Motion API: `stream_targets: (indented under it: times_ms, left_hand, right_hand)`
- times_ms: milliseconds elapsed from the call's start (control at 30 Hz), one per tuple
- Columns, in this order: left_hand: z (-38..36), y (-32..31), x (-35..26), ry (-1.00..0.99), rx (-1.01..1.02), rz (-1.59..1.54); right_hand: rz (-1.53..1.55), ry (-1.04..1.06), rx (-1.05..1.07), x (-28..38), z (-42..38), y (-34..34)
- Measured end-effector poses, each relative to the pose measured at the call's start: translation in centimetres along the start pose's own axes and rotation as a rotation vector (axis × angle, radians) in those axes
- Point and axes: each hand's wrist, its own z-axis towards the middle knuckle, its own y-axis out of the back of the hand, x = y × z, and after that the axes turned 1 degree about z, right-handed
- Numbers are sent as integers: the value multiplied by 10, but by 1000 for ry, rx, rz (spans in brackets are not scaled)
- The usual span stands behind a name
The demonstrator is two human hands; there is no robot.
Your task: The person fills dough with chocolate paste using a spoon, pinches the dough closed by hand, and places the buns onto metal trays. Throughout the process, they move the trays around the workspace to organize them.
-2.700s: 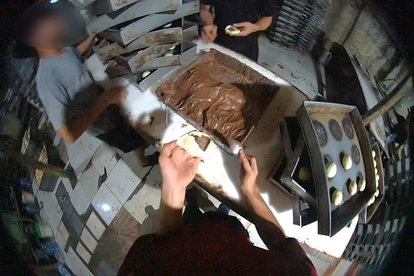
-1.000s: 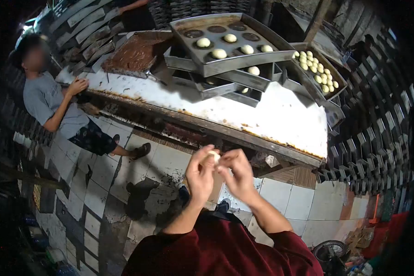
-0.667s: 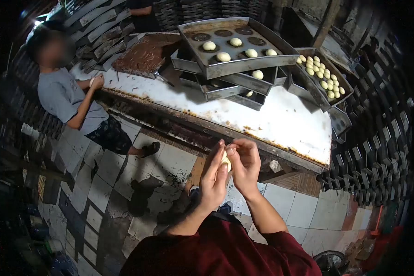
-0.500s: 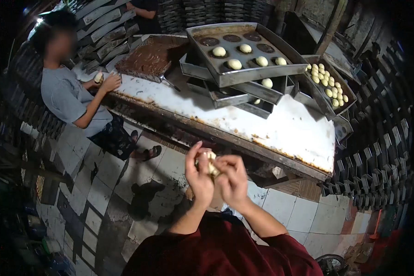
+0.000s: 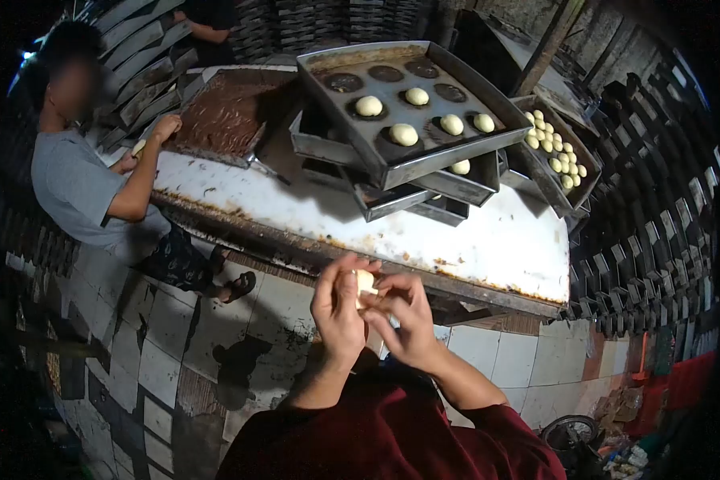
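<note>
Plainly, dough piece (image 5: 364, 282) clamped between left hand (image 5: 338, 318) and right hand (image 5: 405, 322)

Nearby, a stained white table (image 5: 336, 212) is lit above floor tiles (image 5: 474, 354). Five pale balls (image 5: 403, 134) are held in the top tray (image 5: 424, 150), more in the far-right tray (image 5: 546, 170); brown paste (image 5: 220, 120) is spread at left.

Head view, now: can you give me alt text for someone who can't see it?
The left hand holds a piece of pale dough, the right hand with its fingers at it, before a white-topped table. On the table are brown paste and stacked metal trays, the top one bearing five pale balls; a co-worker stands at the left.
</note>
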Motion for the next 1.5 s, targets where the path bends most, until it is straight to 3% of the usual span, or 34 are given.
stream_targets:
  times_ms: [100,167,200,233,300,400,500,533,567,600,700,767,800,833,900,967,1000,1033,1067,1100,1167,1200,1267,1300,1333,1367,1433,1467,1500]
  left_hand:
    - [11,-23,19,-12,15,69]
    - [10,-42,36,-51,200,106]
    - [8,-55,42,-84,310,81]
    - [-1,-99,50,-241,282,270]
    - [-2,-123,74,-263,351,211]
    - [11,-164,76,46,158,-108]
    - [36,-184,79,407,40,-193]
    - [37,-181,85,511,112,-179]
    - [38,-180,89,618,191,-168]
    - [34,-185,91,630,273,-248]
    - [39,-183,92,415,621,-103]
    - [48,-163,96,365,866,-40]
    - [57,-157,85,329,999,-1]
    - [69,-147,75,290,1134,38]
    - [87,-121,65,298,1244,137]
    - [100,-90,65,377,1276,39]
    - [105,-76,64,331,1284,106]
    - [115,-63,60,285,1291,183]
    - [129,-54,47,413,1353,219]
    - [140,-41,44,421,1370,217]
    - [148,-19,52,424,1386,93]
    - [146,-9,64,567,1346,-38]
    - [150,-16,64,566,1328,-73]
    - [152,-22,64,556,1302,-100]
    - [151,-31,58,561,1314,-84]
    - [150,-41,52,566,1327,-68]
    - [144,-63,41,846,1193,-326]
    - [145,-69,47,844,1209,-318]
    - [145,-72,56,709,1279,-199]
  right_hand:
    - [-171,110,-52,-11,16,28]
    - [-197,147,-57,-28,25,62]
    - [6,96,-143,-41,22,71]
    - [212,83,-286,-66,19,93]
    - [286,51,-426,-82,16,115]
    - [317,42,-426,-95,15,125]
    - [63,248,-229,-108,30,140]
    - [93,251,-188,-117,40,147]
    - [-64,319,-222,-121,51,155]
    - [-36,334,-187,-126,65,167]
    - [56,279,-8,-133,116,198]
    - [-82,339,-110,-140,170,209]
    - [-153,301,-126,-131,209,217]
    - [-352,448,-160,-130,251,222]
    - [-696,417,-235,-160,319,224]
    - [-917,302,-278,-219,358,214]
    - [-940,220,-195,-252,359,206]
    - [-1047,-72,132,-296,355,200]
    - [-1231,-341,581,-319,347,184]
    - [-1171,-75,262,-337,305,173]
    - [-885,-314,213,-337,335,186]
    - [-652,-376,171,-322,357,200]
    - [-730,-111,-165,-322,370,211]
    - [-742,-112,-176,-337,364,208]
    - [-651,-204,-58,-355,356,205]
    - [-763,-180,80,-351,338,197]
    - [-961,-83,349,-341,305,181]
    - [-771,-138,331,-322,322,193]
    - [-580,-192,312,-304,343,209]
